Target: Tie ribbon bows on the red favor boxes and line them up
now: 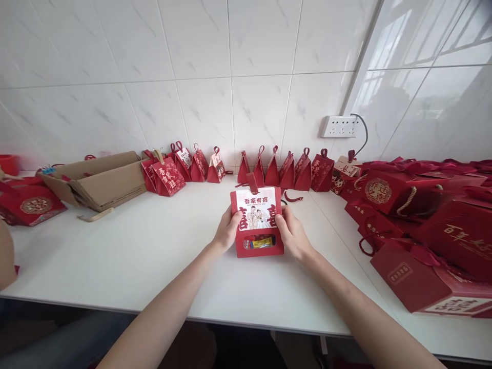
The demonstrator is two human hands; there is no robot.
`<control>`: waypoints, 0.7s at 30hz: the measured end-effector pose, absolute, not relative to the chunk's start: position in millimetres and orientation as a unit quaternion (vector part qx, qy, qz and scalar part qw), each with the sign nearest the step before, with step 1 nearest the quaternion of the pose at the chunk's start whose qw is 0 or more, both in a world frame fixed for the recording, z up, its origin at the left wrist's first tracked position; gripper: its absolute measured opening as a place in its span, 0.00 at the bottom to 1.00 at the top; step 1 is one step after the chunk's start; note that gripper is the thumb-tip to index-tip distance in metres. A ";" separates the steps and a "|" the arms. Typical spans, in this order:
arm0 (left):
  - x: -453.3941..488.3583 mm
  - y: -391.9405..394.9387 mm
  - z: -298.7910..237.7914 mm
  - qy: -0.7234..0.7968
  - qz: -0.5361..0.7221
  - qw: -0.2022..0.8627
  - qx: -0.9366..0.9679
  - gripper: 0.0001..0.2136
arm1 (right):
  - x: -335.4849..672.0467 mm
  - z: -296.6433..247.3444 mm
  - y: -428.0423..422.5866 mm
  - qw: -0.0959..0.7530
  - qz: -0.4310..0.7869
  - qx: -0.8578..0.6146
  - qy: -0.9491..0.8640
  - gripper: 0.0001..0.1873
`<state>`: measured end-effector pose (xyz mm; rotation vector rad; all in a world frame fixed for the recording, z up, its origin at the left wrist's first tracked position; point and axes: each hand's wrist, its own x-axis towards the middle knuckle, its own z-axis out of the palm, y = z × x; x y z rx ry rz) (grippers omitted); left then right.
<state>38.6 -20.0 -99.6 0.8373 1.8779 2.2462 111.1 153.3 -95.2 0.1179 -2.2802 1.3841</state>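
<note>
Between my two hands, upright over the table, is a red candy box (pixel 257 251) with a white printed panel of a bride and groom. Wrapped sweets show through the oval window low on its front. A dark red ribbon loop (pixel 252 182) sticks up at its top. My left hand (pixel 227 229) grips the box's left edge with the thumb on the front. My right hand (pixel 292 231) holds the right edge the same way. The fingers behind the box are hidden. Just beyond it, a loose dark red ribbon (pixel 292 198) lies on the table.
Several small red gift boxes (pixel 302 173) line the wall, with more (pixel 169 177) left of them. An open cardboard box (pixel 111 187) stands at left. Large red boxes (pixel 413 274) are piled at right. A white power strip (pixel 340 126) hangs on the tiles. Part of another person (pixel 5 256) shows at far left.
</note>
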 end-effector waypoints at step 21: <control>32.7 -25.1 -98.9 0.688 0.648 0.050 0.322 0.24 | 106.8 -100.1 156.9 0.228 0.487 0.026 -0.843 0.20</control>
